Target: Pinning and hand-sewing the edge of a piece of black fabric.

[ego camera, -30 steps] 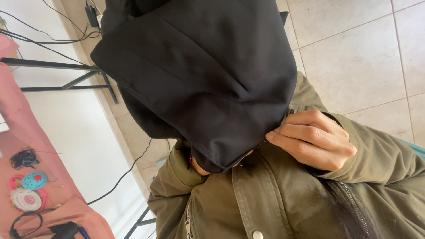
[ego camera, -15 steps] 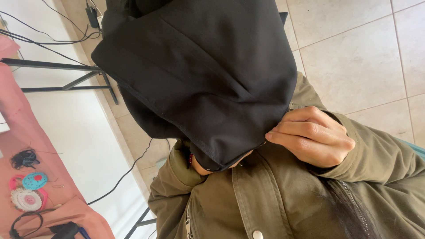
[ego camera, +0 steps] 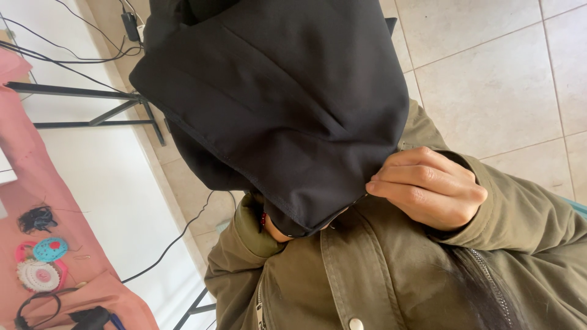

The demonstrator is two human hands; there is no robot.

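Two hands work one black garment (ego camera: 275, 104), held up close in front of the camera and filling the upper middle of the head view. Right hand (ego camera: 428, 189) sits at the garment's lower right edge, fingers (ego camera: 403, 177) curled closed, pinching the hem against the olive green jacket (ego camera: 391, 275) the person wears. Left hand (ego camera: 278, 229) is almost fully hidden under the black fabric; only a bit of wrist shows at the olive cuff (ego camera: 251, 229), with a small red spot beside it, so cannot tell whether its fingers are open or closed. Fabric hangs in a fold, seam line running diagonally down to a stitched hem at the bottom.

Beige tiled floor (ego camera: 489, 79) lies behind, upper right. White wall surface (ego camera: 104, 183) on the left, with black cables (ego camera: 171, 244) trailing across it and a black metal frame (ego camera: 92, 104) near the top left. Pink cloth-covered table (ego camera: 36, 183) at far left carries a tangle of black thread (ego camera: 36, 219), a blue round pincushion (ego camera: 50, 249), a white round pin wheel (ego camera: 38, 275) just below it, and dark tools at the bottom edge, too small to identify. Silver snap button (ego camera: 356, 324) shows on the jacket's front placket, and a zipper (ego camera: 489, 287) runs down at lower right.
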